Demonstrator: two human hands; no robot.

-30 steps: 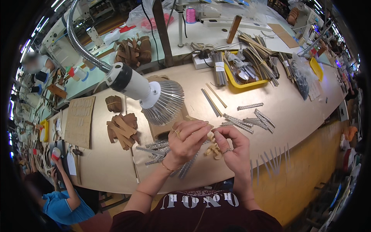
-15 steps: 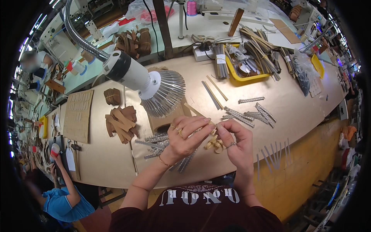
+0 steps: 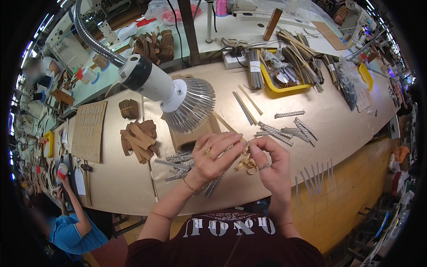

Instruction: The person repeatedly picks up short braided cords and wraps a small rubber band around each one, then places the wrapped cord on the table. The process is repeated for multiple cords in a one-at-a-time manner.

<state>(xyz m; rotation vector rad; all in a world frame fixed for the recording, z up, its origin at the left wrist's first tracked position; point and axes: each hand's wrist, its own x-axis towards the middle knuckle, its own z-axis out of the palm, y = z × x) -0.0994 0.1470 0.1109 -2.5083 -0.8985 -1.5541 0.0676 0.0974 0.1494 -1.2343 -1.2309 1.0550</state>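
Both of my hands meet above the bench, close together over a narrow tan strip (image 3: pixel 225 122). My left hand (image 3: pixel 212 161) is closed on the strip, its fingers laid over it. My right hand (image 3: pixel 274 165) pinches at the same piece between thumb and forefinger. Loose, curling tan ends (image 3: pixel 247 163) hang below the fingertips. The part between the hands is mostly covered by fingers. Beside and beneath my left hand lies a pile of grey braided strips (image 3: pixel 179 163). More grey braids (image 3: pixel 284 132) lie beyond my right hand.
A lamp (image 3: pixel 189 104) with a finned head hangs just beyond my left hand. Brown strips (image 3: pixel 140 141) and a cardboard sheet (image 3: pixel 89 133) lie left. A yellow tray (image 3: pixel 289 92) of strips stands at the back right. A co-worker in blue (image 3: pixel 75 233) sits at left.
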